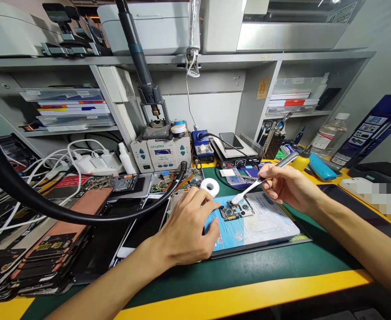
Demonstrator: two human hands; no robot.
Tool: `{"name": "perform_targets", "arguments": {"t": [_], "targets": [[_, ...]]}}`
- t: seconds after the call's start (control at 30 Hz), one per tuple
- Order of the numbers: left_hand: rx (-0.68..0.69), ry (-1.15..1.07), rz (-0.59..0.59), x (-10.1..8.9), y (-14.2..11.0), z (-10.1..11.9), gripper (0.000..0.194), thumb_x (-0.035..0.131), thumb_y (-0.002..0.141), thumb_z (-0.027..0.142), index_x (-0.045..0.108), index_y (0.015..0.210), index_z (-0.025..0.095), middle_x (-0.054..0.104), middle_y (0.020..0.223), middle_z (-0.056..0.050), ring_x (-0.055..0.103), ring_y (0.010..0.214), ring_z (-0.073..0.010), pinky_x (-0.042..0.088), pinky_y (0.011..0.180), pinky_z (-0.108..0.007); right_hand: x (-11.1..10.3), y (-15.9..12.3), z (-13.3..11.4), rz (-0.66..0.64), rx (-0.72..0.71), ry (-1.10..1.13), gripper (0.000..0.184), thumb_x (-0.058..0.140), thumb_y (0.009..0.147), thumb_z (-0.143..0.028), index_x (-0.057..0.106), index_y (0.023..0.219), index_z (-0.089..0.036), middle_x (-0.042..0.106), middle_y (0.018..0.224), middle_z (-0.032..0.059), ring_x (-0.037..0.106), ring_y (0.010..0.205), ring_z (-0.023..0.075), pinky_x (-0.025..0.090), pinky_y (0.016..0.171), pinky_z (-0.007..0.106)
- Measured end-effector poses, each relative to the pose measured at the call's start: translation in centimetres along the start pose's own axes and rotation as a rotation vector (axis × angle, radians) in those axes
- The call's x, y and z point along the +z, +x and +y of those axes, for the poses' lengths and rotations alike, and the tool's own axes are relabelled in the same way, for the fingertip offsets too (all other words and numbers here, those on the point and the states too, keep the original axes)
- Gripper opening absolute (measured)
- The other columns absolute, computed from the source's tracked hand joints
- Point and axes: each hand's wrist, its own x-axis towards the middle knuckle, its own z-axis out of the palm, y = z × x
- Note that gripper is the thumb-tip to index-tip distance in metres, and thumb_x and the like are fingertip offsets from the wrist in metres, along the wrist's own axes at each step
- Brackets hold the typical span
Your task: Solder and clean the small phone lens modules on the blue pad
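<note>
My right hand (284,184) grips a slim brush-like tool (249,190) with a white head and a grey handle. The head touches the upper edge of a small phone camera module (237,210) with several round lenses. Under the module lies a blue and white printed pack (265,226) on a dark flat board. My left hand (193,222) rests over the pack's left edge, thumb and forefinger apart, with nothing visible between them. Some of its other fingers are hidden. Just beyond its fingertips is a white ring-shaped roll (210,187).
Stacked phone parts (62,240) and white cables crowd the left side. A thick black hose (82,217) arches across to a soldering station (162,153). Behind stands a parts tray (175,181). At right are a yellow bottle (301,161) and a clear bottle (330,133).
</note>
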Motion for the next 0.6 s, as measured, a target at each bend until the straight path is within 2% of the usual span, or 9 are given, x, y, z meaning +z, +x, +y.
{"name": "perform_targets", "arguments": {"t": [0.2,0.6], "targets": [[-0.003,0.008,-0.01,0.0,-0.06,-0.07,0.03,0.055,0.09,0.019,0.07,0.115,0.011,0.061,0.107,-0.012,0.052,0.102,-0.0261,0.047,0.093,-0.044,0.38,-0.42,-0.41,0.03,-0.042,-0.004,0.013,0.074,0.065,-0.024,0.063,0.07,-0.018,0.058,0.05,-0.0006,0.048,0.036,0.0105,0.033,0.029,0.019],[0.022,0.046,-0.01,-0.11,-0.07,0.03,0.03,0.054,0.09,0.02,0.07,0.114,0.011,0.061,0.106,-0.013,0.053,0.1,-0.0268,0.048,0.089,-0.044,0.1,-0.09,-0.18,-0.011,-0.026,-0.004,0.014,0.073,0.07,-0.023,0.06,0.068,-0.018,0.058,0.053,-0.0012,0.048,0.037,0.0096,0.036,0.032,0.02]]}}
